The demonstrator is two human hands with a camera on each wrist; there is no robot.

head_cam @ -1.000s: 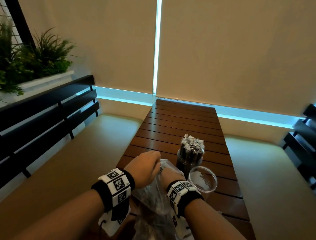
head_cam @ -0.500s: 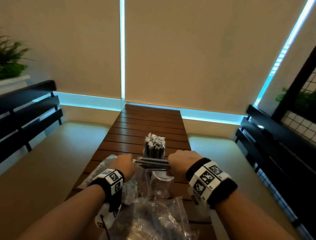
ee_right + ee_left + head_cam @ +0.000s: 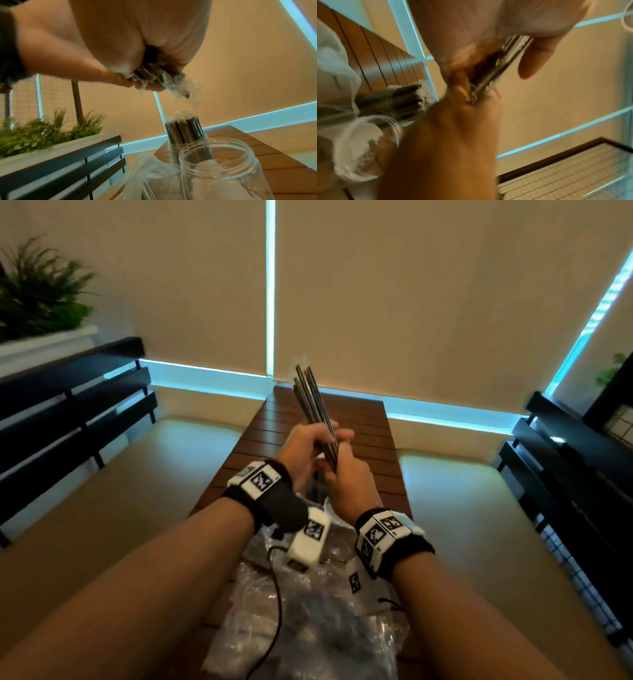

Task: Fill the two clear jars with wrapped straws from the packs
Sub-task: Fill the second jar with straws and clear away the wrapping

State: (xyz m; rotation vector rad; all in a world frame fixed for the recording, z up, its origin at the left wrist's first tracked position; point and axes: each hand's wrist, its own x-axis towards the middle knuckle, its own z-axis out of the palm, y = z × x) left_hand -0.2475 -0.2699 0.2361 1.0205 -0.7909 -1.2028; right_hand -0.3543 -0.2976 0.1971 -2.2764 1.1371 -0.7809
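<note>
Both hands hold one bundle of dark wrapped straws [image 3: 310, 395] above the wooden table [image 3: 356, 422]; it stands nearly upright, tips leaning away. My left hand [image 3: 327, 434] grips its middle and my right hand [image 3: 339, 470] grips its lower end, whose crinkled wrapper tips [image 3: 178, 83] stick out below the fist. Beneath the hands stand a clear jar packed with straws [image 3: 185, 132] and, nearer, an empty clear jar [image 3: 223, 169]. In the head view my hands hide both jars. An open clear plastic pack [image 3: 308, 628] lies close to me.
Padded benches [image 3: 154, 491] run along both sides of the narrow table, backed by black slatted rails [image 3: 75, 398]. A planter with green plants [image 3: 37, 302] sits at the far left. Roller blinds cover the windows behind.
The bundle lay level between my spread hands half a second ago; now it is turned upright and the hands have come together around it.
</note>
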